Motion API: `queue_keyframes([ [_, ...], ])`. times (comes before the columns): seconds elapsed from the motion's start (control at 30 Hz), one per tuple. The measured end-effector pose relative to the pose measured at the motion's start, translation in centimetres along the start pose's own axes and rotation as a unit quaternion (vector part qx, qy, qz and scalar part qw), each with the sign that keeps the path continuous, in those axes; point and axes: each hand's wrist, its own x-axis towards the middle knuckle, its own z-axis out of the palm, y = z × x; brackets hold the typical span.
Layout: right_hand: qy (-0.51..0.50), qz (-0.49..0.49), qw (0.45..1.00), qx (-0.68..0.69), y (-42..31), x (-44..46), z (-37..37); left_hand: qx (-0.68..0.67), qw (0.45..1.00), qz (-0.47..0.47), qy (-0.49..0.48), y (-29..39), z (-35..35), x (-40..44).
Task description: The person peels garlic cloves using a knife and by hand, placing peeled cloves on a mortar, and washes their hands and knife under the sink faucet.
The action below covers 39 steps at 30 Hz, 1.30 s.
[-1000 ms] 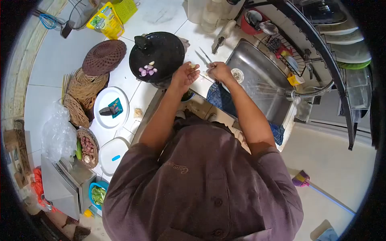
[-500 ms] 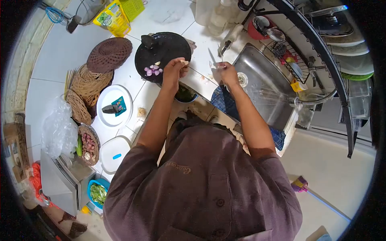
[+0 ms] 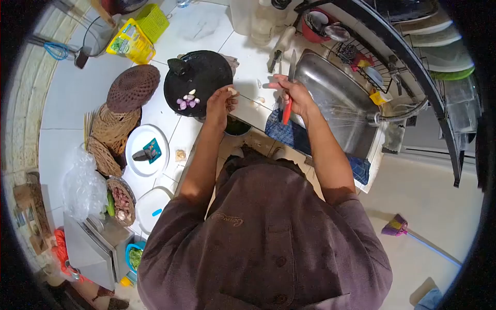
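My left hand point(image 3: 221, 107) pinches a small pale piece that looks like a garlic clove point(image 3: 232, 91), just right of the black stone mortar point(image 3: 212, 67). Peeled shallots point(image 3: 187, 103) and pale garlic pieces lie in the mortar, beside a dark stone pestle point(image 3: 178, 66). In my right hand point(image 3: 299, 98), turned partly palm up near the sink's edge, is a knife point(image 3: 287, 112) with a red handle; its blade points away from me. Some fingers of that hand stretch to the left. Bits of peel point(image 3: 260, 99) lie on the tiles between the hands.
A metal sink point(image 3: 336, 88) with a running tap is at right, a blue cloth point(image 3: 281, 129) over its front edge. Above hangs a dish rack point(image 3: 392, 39). At left are woven baskets point(image 3: 121, 126), a white plate point(image 3: 133, 139) and a yellow pouch point(image 3: 132, 44).
My right hand has rolled over, and the knife now stands more upright with its red handle showing. A clove has been added among the shallots or become visible. The view has shifted slightly.
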Motion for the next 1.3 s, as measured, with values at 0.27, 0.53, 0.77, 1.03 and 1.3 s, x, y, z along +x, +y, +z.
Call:
queue_keyframes([
  [0.27,0.044,0.053,0.988,0.137,2.6,-4.1,-5.0,-0.001,0.994,-0.054,-0.090,-0.4,3.9,-0.1],
  [0.53,0.239,-0.021,0.890,0.388,6.8,-3.9,-22.1,0.025,0.956,-0.190,-0.221,-4.2,13.2,-0.2],
  [0.77,0.166,-0.004,0.915,0.367,6.4,-5.3,-26.2,0.099,0.913,-0.273,-0.287,-10.5,22.9,1.9],
  [1.03,0.285,0.017,0.908,0.306,4.8,-12.2,-26.2,0.094,0.928,-0.279,-0.230,-17.7,30.4,3.6],
  [1.3,0.212,-0.027,0.912,0.350,5.9,-13.1,-28.9,0.136,0.903,-0.043,-0.404,-29.9,32.9,9.2],
])
